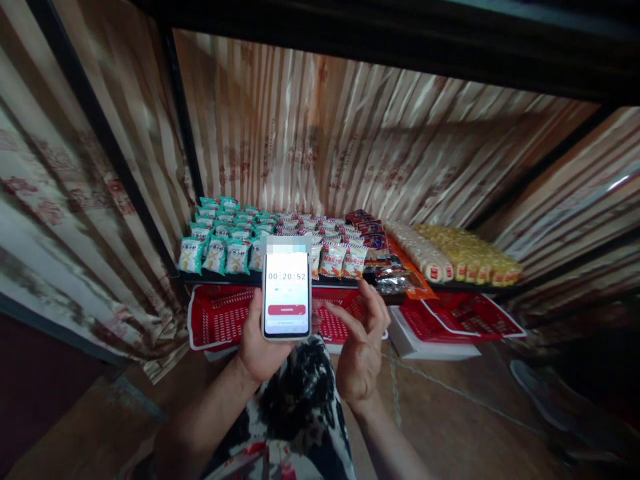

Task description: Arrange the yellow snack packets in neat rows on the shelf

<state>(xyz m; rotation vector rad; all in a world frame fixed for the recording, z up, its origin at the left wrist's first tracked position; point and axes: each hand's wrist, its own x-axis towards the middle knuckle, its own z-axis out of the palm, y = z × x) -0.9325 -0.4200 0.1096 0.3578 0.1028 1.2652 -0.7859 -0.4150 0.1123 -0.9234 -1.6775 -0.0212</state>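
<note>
A smartphone (286, 293) is gripped in my left hand (260, 343), its lit screen facing me with a timer at 00:20:52 and a red button. Just right of the phone is my right hand (363, 340), empty, fingers apart and loosely bent, the index finger pointing toward the screen. Behind the phone, a shelf holds rows of teal snack bags (215, 255) on the left. White and orange snack bags (333, 259) stand in the middle, partly hidden by the phone.
Dark packets (367, 227), clear-wrapped rolls (423, 253) and yellow packs (470, 253) fill the shelf's right side. Red baskets (215, 333) (450, 317) sit below, one beside a white box (430, 348). Striped curtains (300, 133) hang behind. A shoe (540, 393) shows at right.
</note>
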